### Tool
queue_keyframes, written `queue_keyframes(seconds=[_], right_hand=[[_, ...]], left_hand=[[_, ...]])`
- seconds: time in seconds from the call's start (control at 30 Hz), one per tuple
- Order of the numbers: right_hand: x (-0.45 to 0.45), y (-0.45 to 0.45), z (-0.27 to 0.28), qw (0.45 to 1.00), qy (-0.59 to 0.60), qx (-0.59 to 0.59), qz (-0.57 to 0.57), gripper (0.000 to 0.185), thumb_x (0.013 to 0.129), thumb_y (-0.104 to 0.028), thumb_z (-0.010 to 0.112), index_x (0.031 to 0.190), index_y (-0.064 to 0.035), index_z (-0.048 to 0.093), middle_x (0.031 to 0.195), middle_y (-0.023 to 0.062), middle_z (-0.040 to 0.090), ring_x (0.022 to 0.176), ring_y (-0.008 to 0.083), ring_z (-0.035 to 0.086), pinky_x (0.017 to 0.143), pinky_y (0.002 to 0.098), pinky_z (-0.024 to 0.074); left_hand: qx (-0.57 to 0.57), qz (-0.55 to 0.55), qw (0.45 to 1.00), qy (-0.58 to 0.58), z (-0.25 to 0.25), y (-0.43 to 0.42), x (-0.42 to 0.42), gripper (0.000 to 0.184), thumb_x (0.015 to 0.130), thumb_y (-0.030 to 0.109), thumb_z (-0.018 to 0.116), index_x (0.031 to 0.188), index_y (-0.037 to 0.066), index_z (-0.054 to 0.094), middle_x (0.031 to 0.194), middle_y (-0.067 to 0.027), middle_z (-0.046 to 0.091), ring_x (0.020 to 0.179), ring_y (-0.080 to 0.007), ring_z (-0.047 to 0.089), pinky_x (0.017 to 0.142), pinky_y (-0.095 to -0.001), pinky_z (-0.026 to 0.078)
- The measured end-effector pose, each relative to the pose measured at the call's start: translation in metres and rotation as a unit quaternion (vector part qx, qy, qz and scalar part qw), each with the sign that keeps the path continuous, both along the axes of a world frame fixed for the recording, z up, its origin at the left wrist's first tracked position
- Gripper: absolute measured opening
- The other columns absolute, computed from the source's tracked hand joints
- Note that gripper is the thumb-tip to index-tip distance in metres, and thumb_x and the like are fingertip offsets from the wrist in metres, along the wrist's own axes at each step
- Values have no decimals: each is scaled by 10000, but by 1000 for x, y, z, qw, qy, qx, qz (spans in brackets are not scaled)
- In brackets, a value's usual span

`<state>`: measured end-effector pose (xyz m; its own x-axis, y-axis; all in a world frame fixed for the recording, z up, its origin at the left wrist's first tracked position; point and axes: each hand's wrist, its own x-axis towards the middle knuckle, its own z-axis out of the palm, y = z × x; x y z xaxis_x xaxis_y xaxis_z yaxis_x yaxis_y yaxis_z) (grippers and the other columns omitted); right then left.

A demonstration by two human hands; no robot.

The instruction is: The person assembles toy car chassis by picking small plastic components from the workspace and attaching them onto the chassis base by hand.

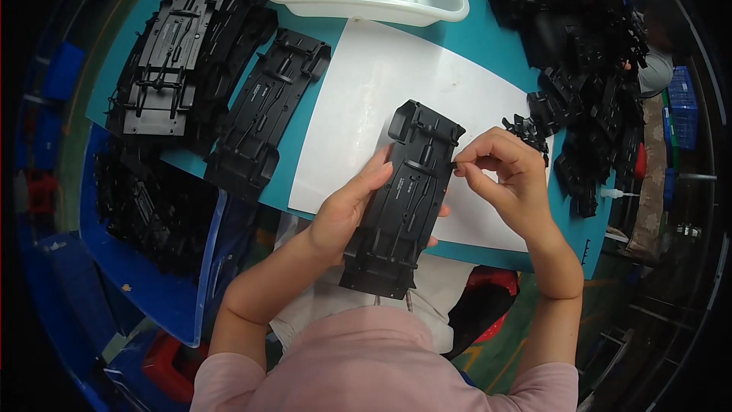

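Note:
A black plastic toy-car chassis plate point(400, 202) is held tilted over the table's front edge. My left hand point(352, 202) is wrapped round its left side, thumb on top and fingertips showing at the right edge. At the plate's upper right edge, my right hand point(499, 172) is closed in a pinch. A small dark bit shows at those fingertips; I cannot tell whether it is a loose piece or part of the plate. Beneath both hands lies a white sheet point(347, 107). Another chassis plate point(267, 107) rests on the table to the left.
Stacked chassis plates point(171, 53) lie at the far left of the teal table point(526, 53). A white plastic tub point(366, 9) stands at the back. Black parts point(595, 99) are heaped on the right. Below left, a blue bin point(179, 309) holds more black parts.

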<state>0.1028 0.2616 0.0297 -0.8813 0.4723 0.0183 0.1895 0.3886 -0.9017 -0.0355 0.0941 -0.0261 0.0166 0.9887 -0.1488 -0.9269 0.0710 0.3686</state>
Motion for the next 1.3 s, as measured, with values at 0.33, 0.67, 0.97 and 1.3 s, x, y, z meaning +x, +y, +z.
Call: queue_keyframes(seconds=[0.33,0.67,0.97,1.3], right_hand=[[-5,-2,4,995,-21,99,20,104,760,73,658,857,42,636,834,95,625,771,180,675,715,268,550],[-5,-2,5,1000,-19,24,2,144,759,68,662,900,39,661,847,89,630,813,156,669,766,275,567],[-2,0,1,998,-19,50,15,122,757,49,681,877,44,663,849,93,638,798,166,682,746,269,562],[5,-3,-4,1000,-13,20,17,181,761,77,691,933,35,654,939,80,617,856,149,638,797,277,564]], left_hand=[[-5,3,999,32,3,0,1,478,1022,340,278,1419,76,249,1280,-169,490,1084,-277,616,801,-399,600],[-6,3,1000,20,1,1,1,471,1024,339,261,1416,79,239,1277,-177,498,1083,-280,619,804,-404,600],[-4,-1,1000,13,1,0,0,459,1027,333,254,1416,91,245,1266,-180,502,1091,-293,615,820,-419,593],[-2,12,1000,20,2,0,1,477,1026,298,241,1453,90,199,1274,-215,493,1110,-334,600,836,-494,581]])
